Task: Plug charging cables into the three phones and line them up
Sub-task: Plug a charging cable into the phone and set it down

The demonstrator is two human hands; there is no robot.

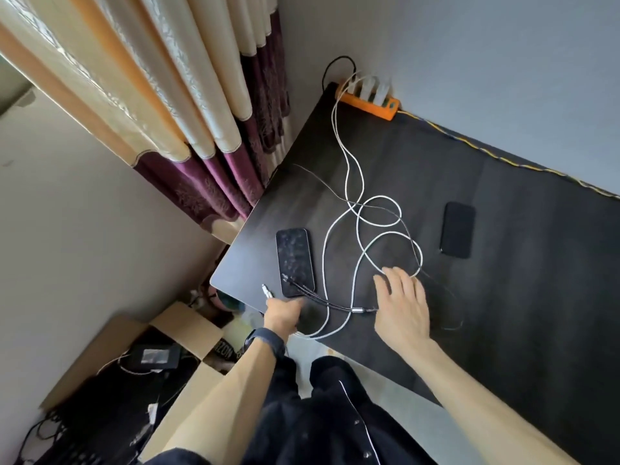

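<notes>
A phone with a smudged dark screen (295, 261) lies near the left corner of the black table (503, 297). A second dark phone (457, 229) lies further right. White charging cables (360, 226) loop across the table from an orange power strip (369, 104) at the back. A black multi-head cable (322, 297) crosses the first phone's lower end. My left hand (281, 313) is shut on a white cable end, its silver plug (266, 290) pointing up beside the phone. My right hand (402, 303) hovers flat, fingers apart, over the cable loops. No third phone is visible.
A curtain (167, 105) hangs left of the table by the wall. Below the table's left corner stands an open cardboard box (188, 330) with a black adapter and wires. A yellow-blue cord (503, 159) runs along the table's back edge.
</notes>
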